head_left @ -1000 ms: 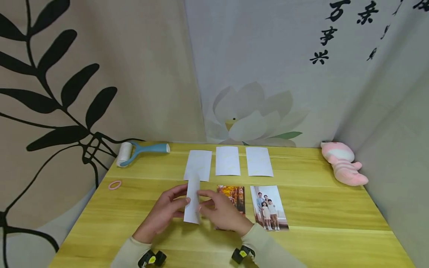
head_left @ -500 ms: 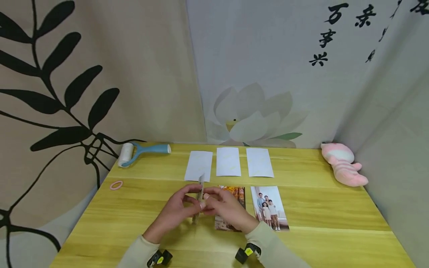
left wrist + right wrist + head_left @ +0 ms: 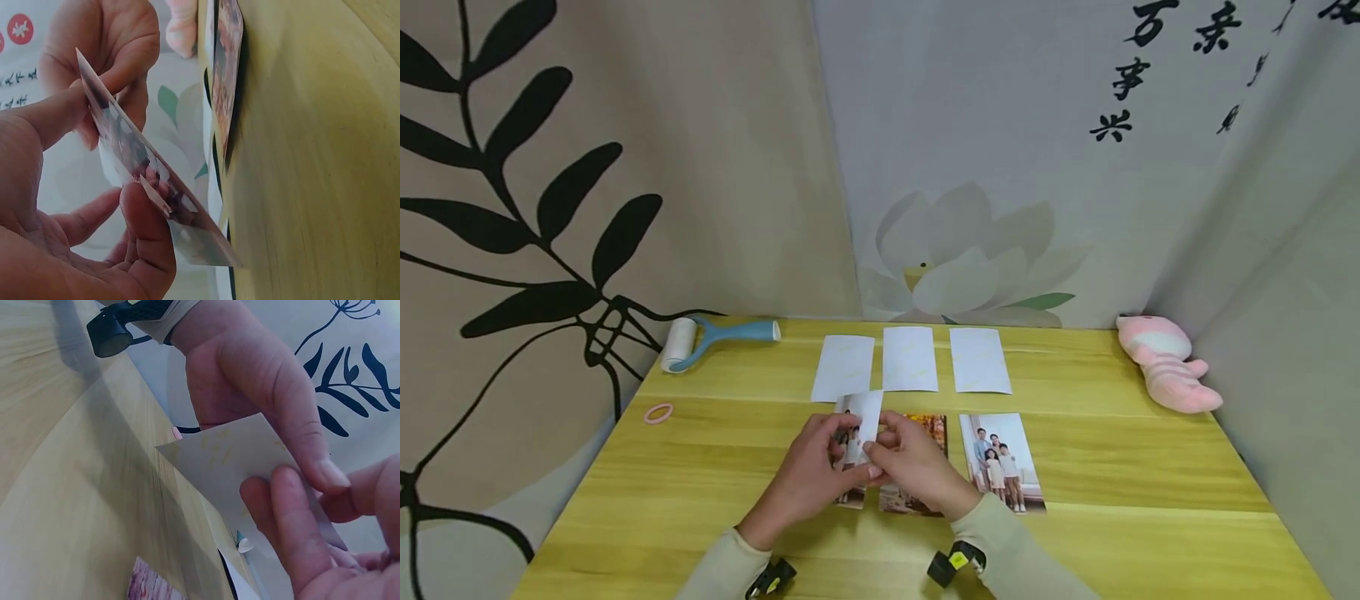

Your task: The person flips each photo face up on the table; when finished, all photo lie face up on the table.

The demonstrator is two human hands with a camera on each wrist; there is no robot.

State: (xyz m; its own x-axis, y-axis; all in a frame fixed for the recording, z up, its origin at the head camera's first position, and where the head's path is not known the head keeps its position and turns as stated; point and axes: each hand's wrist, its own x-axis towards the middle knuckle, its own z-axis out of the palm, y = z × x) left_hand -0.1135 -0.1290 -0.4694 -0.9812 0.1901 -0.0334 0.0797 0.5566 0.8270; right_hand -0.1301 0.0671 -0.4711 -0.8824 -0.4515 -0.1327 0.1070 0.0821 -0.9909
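A photo print [image 3: 868, 408] stands tilted above the table, its family picture facing me, held between both hands. My left hand [image 3: 808, 467] grips its left side and lower part between thumb and fingers. At the right edge, my right hand [image 3: 919, 468] pinches it with the thumb in front. The right wrist view shows the print's pale back [image 3: 219, 456] with yellowish marks, right-hand fingers lying against it. An autumn-coloured photo [image 3: 932, 429] lies partly hidden beneath my right hand. Right of it lies another family photo [image 3: 1002, 462], face up.
Three white cards, left [image 3: 842, 367], middle [image 3: 910, 358] and right [image 3: 981, 360], lie in a row behind the photos. A blue-handled lint roller [image 3: 722, 335] and pink ring [image 3: 658, 413] are at left. A pink plush toy [image 3: 1168, 362] lies at the right edge.
The print has turned from its white back, through edge-on, to its picture side facing me. Both hands have shifted slightly right with it and still hold it.
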